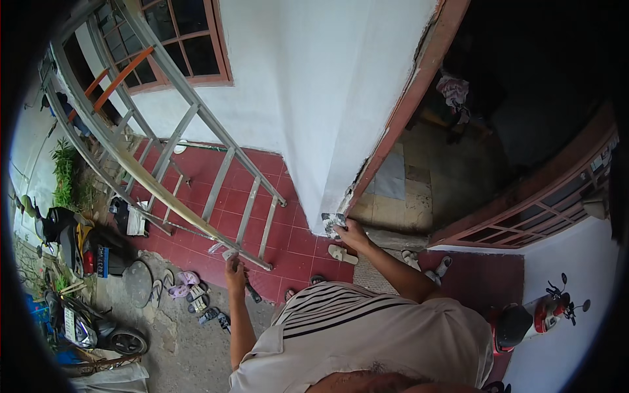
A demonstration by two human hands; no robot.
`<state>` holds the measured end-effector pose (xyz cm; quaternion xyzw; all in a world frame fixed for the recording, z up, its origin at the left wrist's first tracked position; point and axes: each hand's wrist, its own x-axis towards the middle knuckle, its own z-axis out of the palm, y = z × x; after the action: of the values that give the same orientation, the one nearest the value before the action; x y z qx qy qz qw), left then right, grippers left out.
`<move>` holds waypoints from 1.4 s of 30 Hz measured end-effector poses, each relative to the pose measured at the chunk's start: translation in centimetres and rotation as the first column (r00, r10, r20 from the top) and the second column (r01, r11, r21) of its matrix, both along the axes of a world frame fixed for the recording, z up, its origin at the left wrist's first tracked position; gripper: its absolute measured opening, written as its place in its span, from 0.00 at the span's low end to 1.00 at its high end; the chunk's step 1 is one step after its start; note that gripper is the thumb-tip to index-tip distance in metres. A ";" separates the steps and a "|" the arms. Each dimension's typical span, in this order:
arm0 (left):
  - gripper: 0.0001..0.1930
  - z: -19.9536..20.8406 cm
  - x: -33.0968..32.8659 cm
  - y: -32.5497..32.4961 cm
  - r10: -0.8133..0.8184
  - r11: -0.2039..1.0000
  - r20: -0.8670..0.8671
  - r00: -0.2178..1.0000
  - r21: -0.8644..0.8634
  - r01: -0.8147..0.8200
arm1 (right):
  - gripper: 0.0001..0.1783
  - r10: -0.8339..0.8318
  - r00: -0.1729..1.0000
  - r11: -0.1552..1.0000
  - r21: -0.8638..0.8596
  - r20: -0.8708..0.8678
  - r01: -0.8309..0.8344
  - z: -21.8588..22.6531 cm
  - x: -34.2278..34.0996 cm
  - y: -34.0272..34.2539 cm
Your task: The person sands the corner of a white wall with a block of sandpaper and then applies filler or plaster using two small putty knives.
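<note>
My right hand (354,236) is closed round a flat, dark scraper (333,223) smeared with white filler. The scraper is close to the lower corner of the white wall (311,131), beside the brown door frame (401,98). My left hand (234,272) is closed on a tool with a pale end (216,248) and what looks like a dark handle (253,293). Its exact kind is too small to tell. That hand is next to the foot of the metal ladder (223,187), and I cannot tell if they touch.
The ladder leans across the left over red floor tiles (275,252). Sandals (190,278) lie around the step, with one beige sandal (343,254) below the scraper. Motorcycles (82,242) stand at the left, and a red scooter (547,314) at the right. The doorway opens onto a tiled room (400,206).
</note>
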<state>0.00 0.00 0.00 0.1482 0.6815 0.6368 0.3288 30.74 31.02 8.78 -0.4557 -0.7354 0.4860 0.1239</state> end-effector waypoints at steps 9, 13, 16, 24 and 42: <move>0.42 -4.6 -2.8 -1.6 -0.084 0.982 -0.103 0.991 -0.179 0.065 | 0.20 -0.211 0.970 0.926 0.295 -0.118 0.237 4.9 -1.6 1.7; 0.46 -15.9 -5.0 -6.8 -0.031 0.905 -0.516 0.856 -0.378 -0.194 | 0.19 -0.080 0.987 0.918 0.375 -0.143 0.129 7.7 -2.9 1.5; 0.41 -16.4 -5.0 -6.3 -0.105 0.894 -0.461 0.881 -0.432 -0.120 | 0.18 -0.055 0.988 0.884 0.452 -0.147 0.117 13.1 -3.3 1.0; 0.27 -14.9 -3.3 -5.2 -0.158 0.853 -0.142 0.977 -0.517 0.063 | 0.25 0.154 0.987 0.540 0.841 -0.047 -0.044 22.1 -4.6 2.5; 0.30 -16.1 1.5 -7.6 -0.052 0.821 0.077 0.996 -0.564 0.087 | 0.31 -0.190 0.937 -0.205 0.921 0.294 -0.330 23.8 -3.2 14.6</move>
<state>1.48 -7.62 -16.11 0.0500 0.8240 0.3973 0.4008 27.52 45.61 32.55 -0.2201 -0.8703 -0.3433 0.2763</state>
